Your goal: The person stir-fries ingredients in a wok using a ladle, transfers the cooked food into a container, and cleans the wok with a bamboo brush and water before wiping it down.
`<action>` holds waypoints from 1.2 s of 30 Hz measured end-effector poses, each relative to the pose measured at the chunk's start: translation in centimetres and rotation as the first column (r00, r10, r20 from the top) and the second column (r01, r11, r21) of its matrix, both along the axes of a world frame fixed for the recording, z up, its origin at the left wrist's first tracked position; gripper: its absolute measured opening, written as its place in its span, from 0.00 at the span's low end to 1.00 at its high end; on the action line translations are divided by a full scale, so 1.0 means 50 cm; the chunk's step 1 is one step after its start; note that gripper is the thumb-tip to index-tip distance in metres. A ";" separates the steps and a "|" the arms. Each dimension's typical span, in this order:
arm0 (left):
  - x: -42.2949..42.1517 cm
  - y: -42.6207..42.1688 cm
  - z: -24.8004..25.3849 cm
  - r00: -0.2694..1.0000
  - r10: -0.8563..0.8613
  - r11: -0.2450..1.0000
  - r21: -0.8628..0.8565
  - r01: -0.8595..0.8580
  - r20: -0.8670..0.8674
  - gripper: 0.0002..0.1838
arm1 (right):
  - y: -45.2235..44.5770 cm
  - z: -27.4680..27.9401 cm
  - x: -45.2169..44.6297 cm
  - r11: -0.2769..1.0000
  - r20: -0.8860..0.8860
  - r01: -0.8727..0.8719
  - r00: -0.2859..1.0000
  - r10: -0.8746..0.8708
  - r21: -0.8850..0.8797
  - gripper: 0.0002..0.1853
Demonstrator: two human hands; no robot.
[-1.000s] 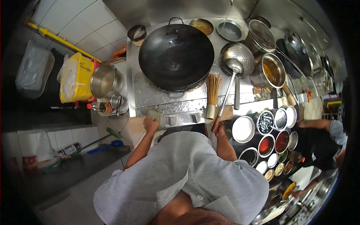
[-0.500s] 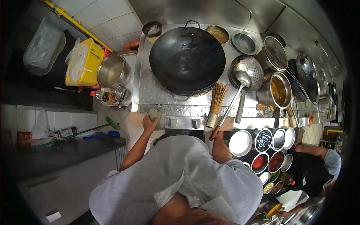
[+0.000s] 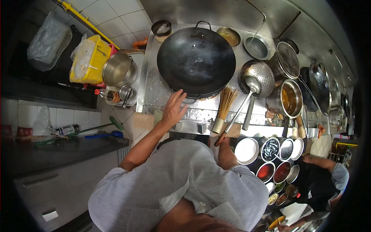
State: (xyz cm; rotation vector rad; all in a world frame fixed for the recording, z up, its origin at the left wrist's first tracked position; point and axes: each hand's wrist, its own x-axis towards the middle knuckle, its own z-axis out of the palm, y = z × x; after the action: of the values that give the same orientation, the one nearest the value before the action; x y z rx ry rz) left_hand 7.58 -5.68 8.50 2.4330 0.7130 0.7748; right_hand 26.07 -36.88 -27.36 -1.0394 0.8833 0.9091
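Observation:
A large black wok [image 3: 196, 62] sits on the steel stove, with faint haze over its middle. My left hand [image 3: 174, 109] is at the wok's near edge, beside its near handle, fingers spread and nothing in them. My right hand [image 3: 224, 142] is closed at the wooden end of a long ladle [image 3: 236, 113], whose bowl rests on a perforated strainer [image 3: 262, 73]. A bamboo brush [image 3: 224, 106] lies between wok and ladle. The greenish cloth [image 3: 158, 116] lies on the stove's front edge, behind my left wrist.
A pot of brown liquid [image 3: 289, 99] and a mesh strainer [image 3: 288, 60] stand right. Bowls of sauces and seasonings [image 3: 266, 171] fill the near right, beside another person [image 3: 319, 181]. A steel pot [image 3: 120, 69] and yellow container [image 3: 89, 60] stand left.
My left hand has let go of the cloth and moved up and right to the wok's near edge. Haze now shows in the wok. The view has shifted, while my right hand stays at the ladle handle.

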 end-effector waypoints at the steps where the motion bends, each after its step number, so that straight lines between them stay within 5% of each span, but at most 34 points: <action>1: 0.016 0.002 -0.001 1.000 0.001 1.000 0.001 -0.001 0.000 0.25 | -0.002 0.001 0.000 1.000 0.008 -0.015 1.000 0.015 -0.004 0.22; 6: 0.055 0.017 -0.018 0.992 -0.105 0.986 0.121 0.113 -0.068 0.15 | -0.008 0.006 0.006 0.999 0.035 -0.046 0.998 0.046 -0.022 0.24; 14: 0.077 0.004 -0.014 0.998 -0.065 0.997 0.046 0.066 -0.012 0.13 | -0.013 -0.015 0.006 0.996 0.143 -0.085 0.987 0.081 0.025 0.27; 16: 0.079 -0.003 -0.018 0.999 -0.054 0.998 0.035 0.054 -0.001 0.13 | -0.001 -0.021 0.002 0.999 0.245 0.013 0.969 -0.022 0.035 0.26; 36: 0.066 -0.011 -0.022 0.998 -0.065 0.997 -0.037 0.065 0.004 0.17 | 0.008 -0.011 0.012 0.997 0.133 -0.011 0.991 0.002 0.073 0.28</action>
State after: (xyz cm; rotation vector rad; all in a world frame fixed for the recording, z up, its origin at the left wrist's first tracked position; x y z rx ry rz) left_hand 10.89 -6.22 7.39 2.4088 0.6385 0.7327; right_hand 26.66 -36.47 -27.90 -1.0277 0.7311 0.8614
